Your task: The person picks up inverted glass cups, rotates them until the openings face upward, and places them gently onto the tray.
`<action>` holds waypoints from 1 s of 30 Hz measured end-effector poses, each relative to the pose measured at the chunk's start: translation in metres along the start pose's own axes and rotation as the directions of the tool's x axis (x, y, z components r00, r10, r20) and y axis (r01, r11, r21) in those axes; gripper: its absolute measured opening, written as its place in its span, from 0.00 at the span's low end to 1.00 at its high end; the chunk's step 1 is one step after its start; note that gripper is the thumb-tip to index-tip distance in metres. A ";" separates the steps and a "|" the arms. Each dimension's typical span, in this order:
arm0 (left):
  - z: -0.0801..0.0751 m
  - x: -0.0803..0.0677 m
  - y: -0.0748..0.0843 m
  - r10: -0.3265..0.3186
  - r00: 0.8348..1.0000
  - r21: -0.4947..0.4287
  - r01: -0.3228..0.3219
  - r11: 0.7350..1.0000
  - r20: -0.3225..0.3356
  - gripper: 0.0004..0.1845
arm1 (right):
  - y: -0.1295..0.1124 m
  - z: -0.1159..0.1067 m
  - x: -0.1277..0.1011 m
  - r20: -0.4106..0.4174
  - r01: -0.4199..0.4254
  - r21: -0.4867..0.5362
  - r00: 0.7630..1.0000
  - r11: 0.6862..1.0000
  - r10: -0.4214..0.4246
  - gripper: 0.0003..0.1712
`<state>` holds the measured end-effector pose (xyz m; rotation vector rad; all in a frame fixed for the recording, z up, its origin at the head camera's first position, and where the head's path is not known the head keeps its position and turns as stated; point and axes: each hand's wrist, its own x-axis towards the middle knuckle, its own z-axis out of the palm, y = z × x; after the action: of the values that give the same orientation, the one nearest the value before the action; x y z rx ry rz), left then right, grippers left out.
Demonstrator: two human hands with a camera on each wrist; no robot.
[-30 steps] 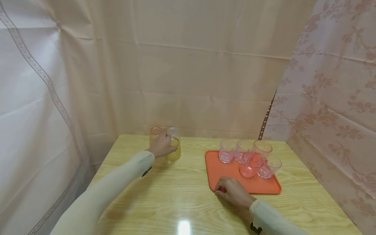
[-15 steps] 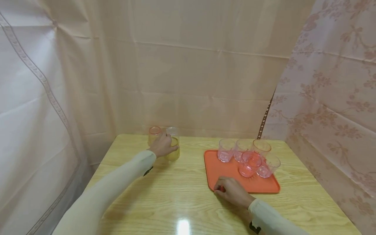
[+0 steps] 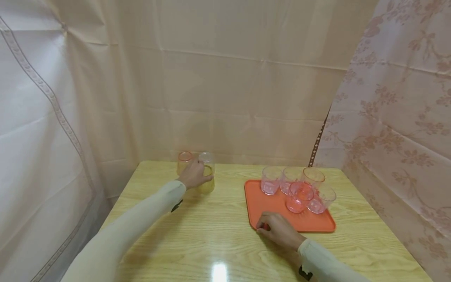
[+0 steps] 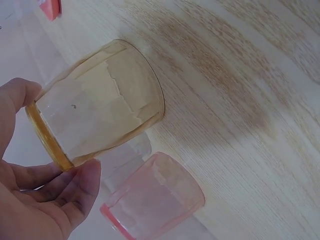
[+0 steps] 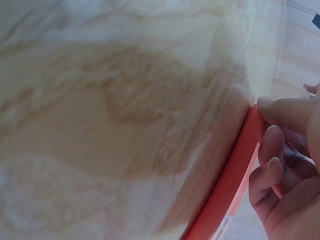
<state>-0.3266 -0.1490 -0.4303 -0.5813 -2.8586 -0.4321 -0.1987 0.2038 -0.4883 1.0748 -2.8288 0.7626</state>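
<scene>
At the back left of the table my left hand (image 3: 192, 175) grips a yellow-tinted drinking glass (image 4: 102, 95) that stands upside down. Thumb and fingers hold it by the thick base end, with its wide rim toward the table. Close by are a pink-tinted glass (image 4: 157, 195) and a clear glass (image 3: 206, 157), both also bottom-up. On the right, my right hand (image 3: 280, 231) pinches the near left corner of a red tray (image 3: 258, 205), thumb on the rim (image 5: 227, 185). Upright on the tray stand several clear and pinkish glasses (image 3: 271, 181) and a deeper pink glass (image 3: 299, 197).
The wooden table (image 3: 197, 235) has a bright light reflection near its front edge. A beige cloth (image 3: 229, 86) hangs right behind it. White cloth (image 3: 35, 129) borders the left side and a flowered cloth (image 3: 401, 129) the right.
The view has shifted very slightly. Both hands keep their holds, the left on the yellow glass and the right on the tray corner.
</scene>
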 end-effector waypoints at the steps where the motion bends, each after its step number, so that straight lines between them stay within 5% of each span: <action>1: -0.002 -0.001 0.000 -0.005 1.000 0.001 0.005 1.000 0.003 0.25 | 0.000 0.000 0.000 0.002 0.002 0.002 1.000 1.000 -0.002 0.05; 13: -0.016 -0.012 0.006 -0.077 0.997 -0.012 0.077 0.997 0.002 0.28 | 0.002 0.001 -0.001 0.022 0.003 0.005 1.000 1.000 -0.003 0.04; 22: -0.019 -0.019 0.015 -0.052 0.997 0.021 0.053 0.998 -0.049 0.27 | 0.001 0.000 0.000 0.010 0.010 0.005 1.000 1.000 -0.010 0.05; 30: -0.018 -0.024 0.021 -0.076 0.996 -0.039 0.074 0.996 -0.038 0.27 | 0.001 -0.001 0.000 0.013 0.017 0.000 1.000 1.000 -0.017 0.05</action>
<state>-0.2942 -0.1449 -0.4147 -0.4674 -2.8475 -0.5044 -0.1993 0.2052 -0.4874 1.1064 -2.8263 0.7571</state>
